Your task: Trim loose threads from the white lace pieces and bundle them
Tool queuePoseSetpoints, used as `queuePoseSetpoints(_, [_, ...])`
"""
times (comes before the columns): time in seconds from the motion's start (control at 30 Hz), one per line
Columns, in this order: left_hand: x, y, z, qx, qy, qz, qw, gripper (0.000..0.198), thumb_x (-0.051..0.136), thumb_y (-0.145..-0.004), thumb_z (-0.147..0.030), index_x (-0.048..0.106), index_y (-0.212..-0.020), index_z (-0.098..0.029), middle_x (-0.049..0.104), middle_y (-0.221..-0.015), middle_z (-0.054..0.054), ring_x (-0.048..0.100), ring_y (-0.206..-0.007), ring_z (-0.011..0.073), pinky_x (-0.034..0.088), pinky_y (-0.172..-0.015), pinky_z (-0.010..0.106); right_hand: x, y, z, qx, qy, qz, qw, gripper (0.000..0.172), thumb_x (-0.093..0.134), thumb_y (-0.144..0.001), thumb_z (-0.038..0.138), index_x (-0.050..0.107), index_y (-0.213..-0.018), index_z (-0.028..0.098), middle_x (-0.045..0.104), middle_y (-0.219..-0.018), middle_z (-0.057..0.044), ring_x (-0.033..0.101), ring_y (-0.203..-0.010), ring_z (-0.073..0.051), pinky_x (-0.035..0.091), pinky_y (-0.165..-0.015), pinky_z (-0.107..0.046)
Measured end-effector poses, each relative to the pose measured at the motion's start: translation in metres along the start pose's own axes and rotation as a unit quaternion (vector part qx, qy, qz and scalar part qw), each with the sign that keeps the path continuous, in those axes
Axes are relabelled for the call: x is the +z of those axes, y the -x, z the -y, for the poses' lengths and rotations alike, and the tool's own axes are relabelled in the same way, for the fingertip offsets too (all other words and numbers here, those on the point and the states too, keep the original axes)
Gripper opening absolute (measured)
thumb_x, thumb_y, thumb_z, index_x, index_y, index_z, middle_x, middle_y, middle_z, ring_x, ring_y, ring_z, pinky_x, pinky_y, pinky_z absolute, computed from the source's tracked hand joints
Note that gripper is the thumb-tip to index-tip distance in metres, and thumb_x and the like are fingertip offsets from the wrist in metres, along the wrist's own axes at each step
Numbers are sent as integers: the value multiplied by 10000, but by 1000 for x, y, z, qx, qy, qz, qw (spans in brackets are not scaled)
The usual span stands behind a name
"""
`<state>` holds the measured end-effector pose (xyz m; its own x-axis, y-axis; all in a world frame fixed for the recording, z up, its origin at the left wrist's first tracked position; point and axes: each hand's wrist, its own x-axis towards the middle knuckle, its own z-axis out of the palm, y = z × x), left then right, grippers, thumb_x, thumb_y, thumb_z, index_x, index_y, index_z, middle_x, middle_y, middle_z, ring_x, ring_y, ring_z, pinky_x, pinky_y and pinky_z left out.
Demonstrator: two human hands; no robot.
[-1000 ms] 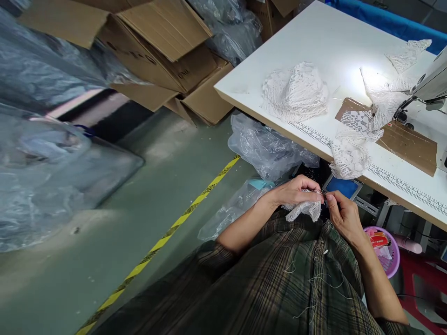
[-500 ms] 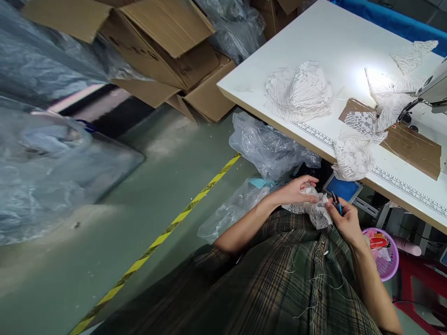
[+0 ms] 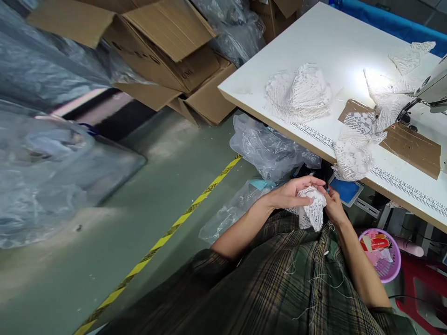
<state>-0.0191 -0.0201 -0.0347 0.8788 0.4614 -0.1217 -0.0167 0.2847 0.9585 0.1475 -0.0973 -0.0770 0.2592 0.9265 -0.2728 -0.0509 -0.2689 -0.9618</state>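
Over my lap, my left hand [image 3: 291, 191] is closed on a white lace piece [image 3: 313, 209], whose loose end hangs down in front of the plaid shirt. My right hand [image 3: 335, 207] is at the right edge of that lace, fingers closed around small thread snips [image 3: 327, 190]. Only a bit of blue shows of the snips; their blades are hidden. On the table above lies a bunched pile of white lace [image 3: 299, 92]. More lace [image 3: 354, 151] overhangs the table's front edge and runs back to the sewing machine [image 3: 433, 88].
The white table [image 3: 258, 70] has a printed ruler along its front. Brown cardboard [image 3: 414, 146] lies by the machine. A purple basket [image 3: 396, 263] and a red stool [image 3: 419, 288] stand at lower right. Open cartons [image 3: 157, 51], plastic bags [image 3: 52, 177] and yellow floor tape [image 3: 174, 223] are leftward.
My right hand has turned and moved slightly up and left, so the snips are now mostly hidden. The lace has been shifted, and its end hangs lower from my left hand.
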Motion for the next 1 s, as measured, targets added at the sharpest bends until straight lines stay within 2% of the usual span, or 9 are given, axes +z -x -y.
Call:
queuePoseSetpoints(0.07, [-5,-1,1,6,7,-25,1000,617,756,-783,-341,529,-1315,-129,613,-1276,181,624,-1133,225,493,-934,328,9,5,-1,52,-66,52,995,470,624,-722,645,649,-870,199,644,-674,-11,578,-637,-180,456,-554,-272])
queuePoseSetpoints(0.13, [-10,0,5,11,-18,-41,999,626,770,-768,-326,531,-1312,-129,612,-1272,177,603,-1176,230,474,-980,335,11,11,-1,84,-101,66,989,484,590,-748,663,651,-860,196,628,-649,-6,552,-589,-170,429,-516,-267])
queuePoseSetpoints(0.3, [-20,6,11,6,-128,-38,991,660,741,-763,-292,502,-1361,-149,576,-1338,166,547,-1258,260,436,-1061,402,12,22,8,68,-91,110,987,478,714,-711,623,671,-901,187,649,-717,-10,540,-592,-147,441,-543,-261])
queuePoseSetpoints(0.43, [-29,13,17,18,-169,22,985,747,750,-720,-329,491,-1403,-170,533,-1424,149,474,-1343,326,367,-1129,465,15,30,11,52,-67,135,987,448,739,-728,586,691,-926,187,658,-779,-15,536,-636,-139,454,-597,-258])
queuePoseSetpoints(0.53, [-37,16,30,-14,-118,60,991,751,735,-737,-391,494,-1404,-144,590,-1365,148,544,-1276,339,435,-1069,438,14,32,3,63,-65,120,989,462,723,-734,607,694,-937,193,647,-753,-12,518,-616,-142,448,-586,-263])
queuePoseSetpoints(0.67, [-45,14,51,-36,-178,-17,983,634,718,-779,-380,551,-1348,-154,609,-1351,142,577,-1242,319,462,-1049,426,5,26,-14,54,30,50,997,494,636,-743,668,685,-876,195,645,-735,-34,554,-652,-184,469,-610,-301])
queuePoseSetpoints(0.77, [-46,4,58,-16,-301,-99,948,545,744,-764,-378,630,-1262,-190,604,-1346,134,558,-1260,314,427,-1094,451,-7,21,-24,-9,192,-85,978,490,603,-747,656,709,-851,189,680,-867,-93,617,-820,-244,493,-741,-356])
queuePoseSetpoints(0.87, [-32,-13,45,46,-324,-152,933,449,755,-768,-411,686,-1159,-202,618,-1306,132,578,-1227,292,448,-1073,430,-19,18,-28,-55,229,-179,955,511,531,-802,648,717,-853,174,698,-876,-104,624,-857,-249,485,-793,-370])
queuePoseSetpoints(1.0, [9,-45,9,97,-202,-247,943,496,836,-680,-463,690,-1056,-175,719,-1055,94,665,-982,230,523,-916,349,-28,16,-19,-66,168,-248,952,547,456,-878,643,678,-773,154,647,-660,-44,558,-647,-183,460,-653,-306])
